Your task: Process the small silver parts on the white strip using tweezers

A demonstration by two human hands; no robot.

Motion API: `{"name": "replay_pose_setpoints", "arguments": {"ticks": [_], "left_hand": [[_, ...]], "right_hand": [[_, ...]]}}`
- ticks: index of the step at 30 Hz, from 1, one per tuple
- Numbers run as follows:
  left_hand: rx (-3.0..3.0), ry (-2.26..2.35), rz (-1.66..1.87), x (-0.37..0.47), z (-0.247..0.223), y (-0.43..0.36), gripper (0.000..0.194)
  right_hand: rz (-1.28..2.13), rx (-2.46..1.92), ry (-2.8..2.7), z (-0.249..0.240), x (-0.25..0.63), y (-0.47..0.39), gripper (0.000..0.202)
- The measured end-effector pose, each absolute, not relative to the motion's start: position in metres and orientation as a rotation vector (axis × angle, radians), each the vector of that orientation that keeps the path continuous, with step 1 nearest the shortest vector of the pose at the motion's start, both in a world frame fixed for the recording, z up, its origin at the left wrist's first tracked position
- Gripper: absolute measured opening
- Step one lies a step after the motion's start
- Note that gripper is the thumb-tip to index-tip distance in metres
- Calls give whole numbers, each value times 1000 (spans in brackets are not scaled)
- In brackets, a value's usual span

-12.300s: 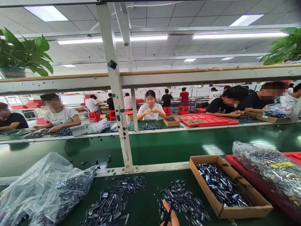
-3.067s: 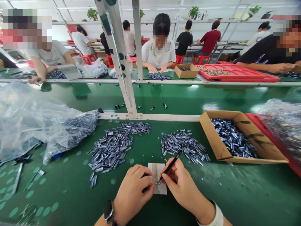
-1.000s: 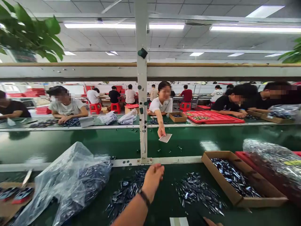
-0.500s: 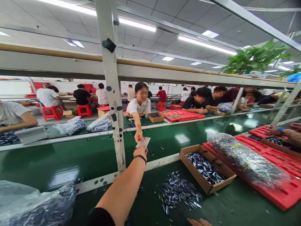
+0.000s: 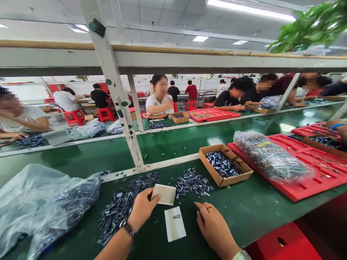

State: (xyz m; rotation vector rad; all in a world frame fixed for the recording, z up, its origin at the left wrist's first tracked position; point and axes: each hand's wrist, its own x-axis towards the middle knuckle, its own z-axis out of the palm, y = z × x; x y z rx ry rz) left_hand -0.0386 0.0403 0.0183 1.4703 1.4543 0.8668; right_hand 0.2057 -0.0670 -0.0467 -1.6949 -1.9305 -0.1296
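My left hand is closed on a small white card, fingers and thumb gripping its left edge above the green worktop. A second white card with a tan strip lies flat just below it, and a small dark metal piece rests on that card. To the right, my right hand lies on the worktop with fingers loosely stretched, holding nothing. Around my left hand spreads a pile of small shiny metal parts. Another pile of such parts sits beyond the cards.
A cardboard box full of metal parts stands at the right, beside a red tray bearing a plastic-wrapped bundle. A plastic bag of parts lies left. A white post rises ahead; co-workers sit beyond the green belt.
My left hand has drawn back from across the belt with the white card, which the co-worker's hand has let go. That co-worker's arm is withdrawn. My right hand shows more fully.
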Motion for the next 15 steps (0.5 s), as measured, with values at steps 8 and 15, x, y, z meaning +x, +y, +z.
{"name": "replay_pose_setpoints", "arguments": {"ticks": [8,15], "left_hand": [[1833,1883,907,-42,12,-19,42],[2185,1719,687,-29,7,-56,36]], "right_hand": [[-199,-1639,-1952,-42,208,-70,29],[-268,-1429,-1897,-61,218,-62,35]]}}
